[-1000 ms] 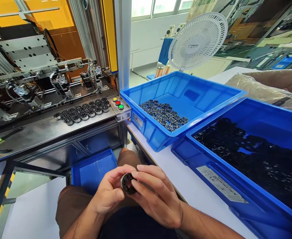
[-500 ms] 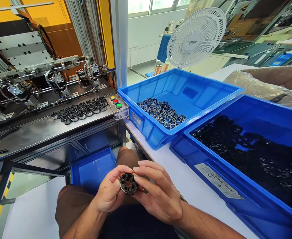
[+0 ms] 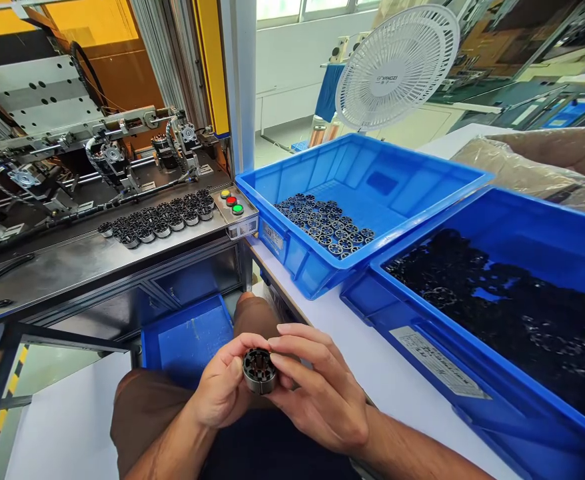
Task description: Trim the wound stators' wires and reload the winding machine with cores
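Over my lap, my left hand [image 3: 222, 390] and my right hand [image 3: 317, 393] together pinch a small round metal core with a black slotted insert [image 3: 259, 370]. Its slotted face tilts up toward me. The left thumb and fingers wrap its left side, and the right fingertips press on its right side. A blue bin [image 3: 452, 173] to the upper right holds several similar finished cores [image 3: 325, 223] in rows. Another blue bin [image 3: 562, 213] at the right is full of loose black plastic parts [image 3: 512, 307].
A metal machine bench [image 3: 72, 263] at the left carries a row of cores [image 3: 157, 223] and a button box [image 3: 232, 203]. A white fan [image 3: 397, 63] stands behind the bins. An empty blue bin [image 3: 187, 337] sits on the floor by my knee.
The core has turned in my fingers, so its metal side wall shows more than before. The view has shifted slightly.
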The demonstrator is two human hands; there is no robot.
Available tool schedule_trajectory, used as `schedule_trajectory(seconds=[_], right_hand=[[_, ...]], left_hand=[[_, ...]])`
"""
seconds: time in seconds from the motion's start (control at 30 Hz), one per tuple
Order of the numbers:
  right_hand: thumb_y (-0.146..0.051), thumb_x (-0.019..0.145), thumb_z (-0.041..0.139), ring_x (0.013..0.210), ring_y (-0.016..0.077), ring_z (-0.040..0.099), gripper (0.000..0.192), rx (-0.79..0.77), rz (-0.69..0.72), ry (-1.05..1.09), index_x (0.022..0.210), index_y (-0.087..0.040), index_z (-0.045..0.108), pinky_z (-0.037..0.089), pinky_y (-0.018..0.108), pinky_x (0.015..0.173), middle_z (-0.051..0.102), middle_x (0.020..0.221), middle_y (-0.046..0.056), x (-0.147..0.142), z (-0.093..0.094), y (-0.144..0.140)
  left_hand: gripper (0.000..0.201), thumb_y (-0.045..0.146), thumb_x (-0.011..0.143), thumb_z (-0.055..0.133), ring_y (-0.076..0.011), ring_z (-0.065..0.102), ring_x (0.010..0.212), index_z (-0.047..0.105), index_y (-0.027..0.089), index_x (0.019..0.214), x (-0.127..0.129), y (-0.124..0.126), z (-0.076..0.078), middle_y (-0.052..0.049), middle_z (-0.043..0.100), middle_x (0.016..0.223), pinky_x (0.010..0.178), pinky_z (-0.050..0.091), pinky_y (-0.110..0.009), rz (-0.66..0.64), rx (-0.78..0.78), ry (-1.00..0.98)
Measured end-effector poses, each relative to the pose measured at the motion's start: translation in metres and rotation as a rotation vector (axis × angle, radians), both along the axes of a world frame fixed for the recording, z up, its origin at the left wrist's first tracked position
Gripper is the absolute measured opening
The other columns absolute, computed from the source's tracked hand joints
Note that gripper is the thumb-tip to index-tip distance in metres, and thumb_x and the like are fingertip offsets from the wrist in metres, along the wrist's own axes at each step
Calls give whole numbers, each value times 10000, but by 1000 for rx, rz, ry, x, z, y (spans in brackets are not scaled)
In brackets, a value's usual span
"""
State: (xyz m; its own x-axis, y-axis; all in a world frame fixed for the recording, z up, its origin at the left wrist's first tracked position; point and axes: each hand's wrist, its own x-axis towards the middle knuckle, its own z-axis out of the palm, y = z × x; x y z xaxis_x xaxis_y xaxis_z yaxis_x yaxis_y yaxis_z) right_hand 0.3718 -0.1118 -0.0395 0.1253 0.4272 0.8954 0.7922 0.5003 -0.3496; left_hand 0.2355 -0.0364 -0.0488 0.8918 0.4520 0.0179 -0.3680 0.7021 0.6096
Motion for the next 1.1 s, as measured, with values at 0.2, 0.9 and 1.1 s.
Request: schedule_trajectory(seconds=[0.2,0.9,1.1], right_hand=[[-104,826,734,1056,259,681,213,49,-45,-18,1028,-80,670,657,388,801,726,982,132,-3,-3,0],[-60,867,636,1125,277,655,100,172,-52,-179,950,-106,667,651,412,799,667,1137,139,1,-13,19],[-41,824,685,1104,278,653,194,272,37,-194,1013,-65,648,645,405,831,666,1079,159,-7,14,51]], left_hand=[[310,376,902,663,-143,726,886,735,166,1119,-1,1,0,-63,782,984,825,538,-201,17,-9,-14],[286,347,882,693,-151,713,860,737,186,1113,-5,17,4,-54,782,970,811,525,-229,122,64,28],[206,345,836,744,-155,677,783,670,199,961,-10,39,28,-30,733,857,757,503,-260,236,136,13]])
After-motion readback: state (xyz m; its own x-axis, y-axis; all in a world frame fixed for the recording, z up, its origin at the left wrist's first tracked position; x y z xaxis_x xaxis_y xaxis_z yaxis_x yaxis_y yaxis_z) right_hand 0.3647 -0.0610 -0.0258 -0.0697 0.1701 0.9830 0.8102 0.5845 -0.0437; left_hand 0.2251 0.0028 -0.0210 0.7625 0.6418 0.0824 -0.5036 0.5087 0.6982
